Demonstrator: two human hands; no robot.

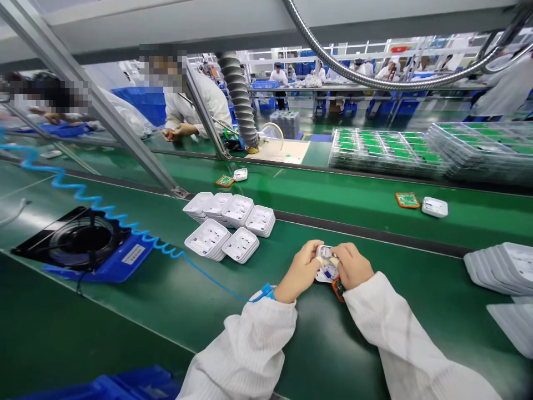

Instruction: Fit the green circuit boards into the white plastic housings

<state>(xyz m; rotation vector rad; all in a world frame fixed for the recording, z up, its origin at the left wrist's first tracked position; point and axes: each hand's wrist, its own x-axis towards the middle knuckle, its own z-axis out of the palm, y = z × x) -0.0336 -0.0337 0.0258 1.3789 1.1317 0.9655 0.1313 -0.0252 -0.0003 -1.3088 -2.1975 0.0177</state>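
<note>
1. White plastic is what both hands are closed around: a small white casing (327, 265), held low in the middle of the frame, just above the green table (166, 300).
2. Left hand (298, 272) grips the casing's left edge, fingers curled under and thumb pressed on top.
3. Right hand (352, 265) grips the right edge the same way, thumb on top; an orange-edged piece (338, 289) pokes out beneath this hand, touching the casing.
4. Both thumbs wear pale finger covers.
5. A blue wrist strap (266, 291) sits on the left wrist, and its coiled blue cord (83, 194) runs off toward the upper left.
6. Stacks of white trays (229, 225) stand left of centre, well apart from the hands.
7. A black fan (83, 241) on a blue base lies at the left.
8. On the belt (333, 197) beyond, at the right, a green board (407, 200) lies just beside a white cover (434, 206).
9. Across the belt, in the upper left, another person in a white coat (195, 105) works.
</note>
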